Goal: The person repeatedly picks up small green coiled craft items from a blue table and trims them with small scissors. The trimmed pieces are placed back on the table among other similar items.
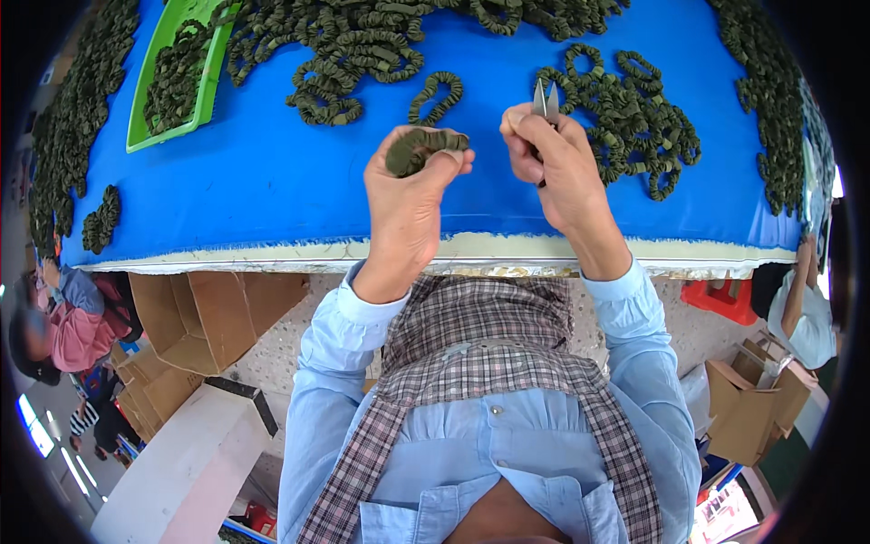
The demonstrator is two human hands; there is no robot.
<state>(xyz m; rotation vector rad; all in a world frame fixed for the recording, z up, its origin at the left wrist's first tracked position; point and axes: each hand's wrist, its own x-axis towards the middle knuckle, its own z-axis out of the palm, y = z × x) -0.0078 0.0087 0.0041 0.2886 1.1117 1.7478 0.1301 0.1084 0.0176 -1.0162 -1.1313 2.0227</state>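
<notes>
My left hand is closed around a dark green scrunchie, its gathered fabric showing between thumb and fingers. To the right, my right hand grips small metal snips with the blades pointing away from me and slightly apart. Both hands are raised over the near part of the blue-covered table, a short gap between them. A single scrunchie lies just beyond my left hand. Past my right hand spreads a loose pile of scrunchies. What my curled fingertips touch underneath is hidden.
A green tray holding scrunchies stands at the far left. A large heap of scrunchies covers the far middle, with more heaps along both sides. Cardboard boxes sit below the table's edge. Other people are at both sides.
</notes>
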